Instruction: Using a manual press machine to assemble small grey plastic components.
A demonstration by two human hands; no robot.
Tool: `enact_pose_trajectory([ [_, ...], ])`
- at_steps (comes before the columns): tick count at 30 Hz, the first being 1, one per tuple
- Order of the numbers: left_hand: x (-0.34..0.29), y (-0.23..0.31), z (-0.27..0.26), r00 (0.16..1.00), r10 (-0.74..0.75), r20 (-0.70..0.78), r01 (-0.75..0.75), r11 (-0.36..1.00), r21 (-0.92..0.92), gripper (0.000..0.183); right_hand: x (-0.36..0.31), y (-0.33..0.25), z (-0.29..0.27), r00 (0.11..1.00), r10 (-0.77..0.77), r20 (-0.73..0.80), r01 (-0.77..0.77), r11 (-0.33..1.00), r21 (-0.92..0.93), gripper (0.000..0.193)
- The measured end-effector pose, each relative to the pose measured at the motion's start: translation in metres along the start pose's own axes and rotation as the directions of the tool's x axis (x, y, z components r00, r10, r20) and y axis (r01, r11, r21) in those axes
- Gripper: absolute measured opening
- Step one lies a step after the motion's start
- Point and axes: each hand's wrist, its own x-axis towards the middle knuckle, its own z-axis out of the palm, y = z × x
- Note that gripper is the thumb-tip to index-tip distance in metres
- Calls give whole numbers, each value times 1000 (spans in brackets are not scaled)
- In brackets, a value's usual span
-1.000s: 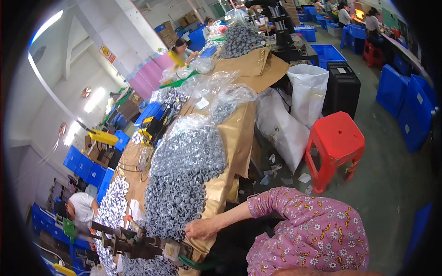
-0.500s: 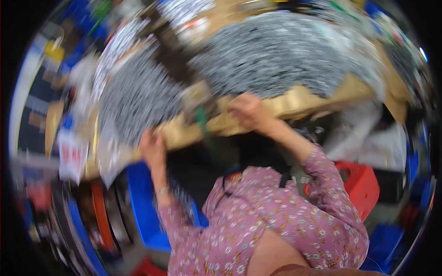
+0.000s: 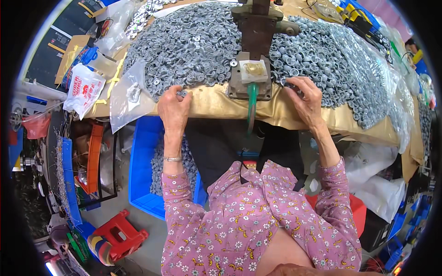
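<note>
The left hand (image 3: 174, 109) rests at the table's near edge, at about nine o'clock from the rusty brown metal press (image 3: 252, 50), its fingers curled and pinching a small grey part at the fringe of the left heap of small round grey metal caps (image 3: 193, 43). The right hand (image 3: 305, 97), at about three o'clock from the press base, has its fingers bent down, closed on one or two caps from the right heap of shinier, ridged grey caps (image 3: 331, 60). Both heaps lie on crinkled golden-brown paper covering the table (image 3: 216, 105). A green plastic strip (image 3: 251, 103) hangs from the press base at six o'clock. Below the left forearm, a rectangular blue plastic bin (image 3: 140, 165) holds more grey caps. A clear plastic bag (image 3: 129, 94) lies at nine o'clock from the left hand.
</note>
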Motion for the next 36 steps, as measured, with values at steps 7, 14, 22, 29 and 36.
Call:
enact_pose_trajectory([
  [7, 5, 0, 0, 993, 82, 82, -91, 990, 108, 25, 18, -19, 14, 961, 272, -53, -253, 938, 237, 24],
  [14, 12, 14, 3, 970, 87, 225, -53, 987, -154, 20, 55, -9, 61, 952, 304, 43, -285, 821, 495, 25],
  [22, 5, 5, -9, 945, 49, 324, 67, 939, -338, 21, 60, -8, 67, 994, 101, -42, -91, 978, 189, 31],
  [29, 3, -5, -7, 936, 121, 331, -5, 943, -331, 12, 61, -4, 64, 997, 63, -36, -52, 966, 254, 18],
  [36, 12, 21, 9, 946, 190, 264, -82, 925, -372, 10, 61, 3, 64, 987, -121, -109, 124, 992, 27, 14],
])
